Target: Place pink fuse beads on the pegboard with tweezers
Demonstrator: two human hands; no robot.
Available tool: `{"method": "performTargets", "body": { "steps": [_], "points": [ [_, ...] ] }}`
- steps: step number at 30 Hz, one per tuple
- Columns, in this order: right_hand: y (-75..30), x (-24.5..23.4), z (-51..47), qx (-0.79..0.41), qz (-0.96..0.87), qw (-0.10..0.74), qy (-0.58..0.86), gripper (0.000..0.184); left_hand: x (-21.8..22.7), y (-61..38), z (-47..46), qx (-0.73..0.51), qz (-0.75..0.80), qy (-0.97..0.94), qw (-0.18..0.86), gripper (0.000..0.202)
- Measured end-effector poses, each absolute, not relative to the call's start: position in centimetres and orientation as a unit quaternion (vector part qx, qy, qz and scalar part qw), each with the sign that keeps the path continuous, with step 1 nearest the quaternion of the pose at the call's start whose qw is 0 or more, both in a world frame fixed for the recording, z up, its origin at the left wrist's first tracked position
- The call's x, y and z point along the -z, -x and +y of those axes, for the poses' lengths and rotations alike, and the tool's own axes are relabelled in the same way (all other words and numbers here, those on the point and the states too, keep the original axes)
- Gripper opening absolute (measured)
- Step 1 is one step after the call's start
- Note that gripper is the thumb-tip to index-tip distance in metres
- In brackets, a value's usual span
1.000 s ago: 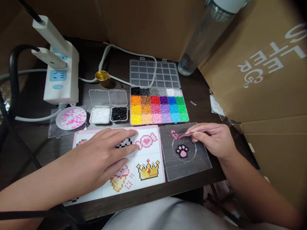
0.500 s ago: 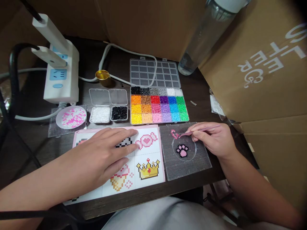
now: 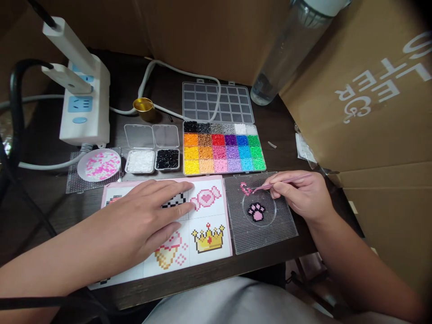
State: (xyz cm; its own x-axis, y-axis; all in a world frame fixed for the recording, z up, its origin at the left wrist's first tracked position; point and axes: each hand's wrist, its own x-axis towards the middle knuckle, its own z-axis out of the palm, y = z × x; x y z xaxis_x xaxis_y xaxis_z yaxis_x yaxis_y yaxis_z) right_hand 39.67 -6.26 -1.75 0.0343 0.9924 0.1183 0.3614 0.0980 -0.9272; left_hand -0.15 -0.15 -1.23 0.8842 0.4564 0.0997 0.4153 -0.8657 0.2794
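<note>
My right hand (image 3: 300, 193) is closed round pink tweezers (image 3: 286, 180), whose tips reach a small cluster of pink beads (image 3: 246, 188) near the top of the clear pegboard (image 3: 280, 227). Whether the tips hold a bead is too small to tell. Below that cluster on the board is a black-and-pink paw made of beads (image 3: 256, 212), inside a faint clear ring. My left hand (image 3: 151, 220) lies flat with fingers spread on the pattern sheet (image 3: 205, 263). Its fingertips touch the sheet beside a pink candy picture (image 3: 206, 198); a crown picture (image 3: 208, 238) shows below.
Behind the sheet stand a sectioned box of coloured beads (image 3: 224, 148), small boxes of white beads (image 3: 140, 162) and black beads (image 3: 168, 159), and a dish of pink beads (image 3: 99, 165). A gold cup (image 3: 143, 108), power strip (image 3: 86, 108), bottle (image 3: 280, 58) and cardboard wall (image 3: 381, 135) surround them.
The tweezers' tips stay by the pink bead cluster with at most a tiny shift. My left hand rests in the same place, and the view has moved very slightly.
</note>
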Motion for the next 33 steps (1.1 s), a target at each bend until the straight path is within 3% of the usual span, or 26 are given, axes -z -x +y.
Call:
{"method": "performTargets", "body": {
  "steps": [10,33],
  "points": [
    [-38.3,1.0,-6.2,-0.330,-0.588,0.443,0.591,0.013,1.5,0.3,-0.4,-0.083,0.243,-0.957,0.137,0.044],
    [-38.0,1.1,-6.0,-0.317,-0.626,0.438,0.563,0.029,1.2,-0.1,-0.4,-0.080,0.236,-0.958,0.143,0.044]
  ]
}}
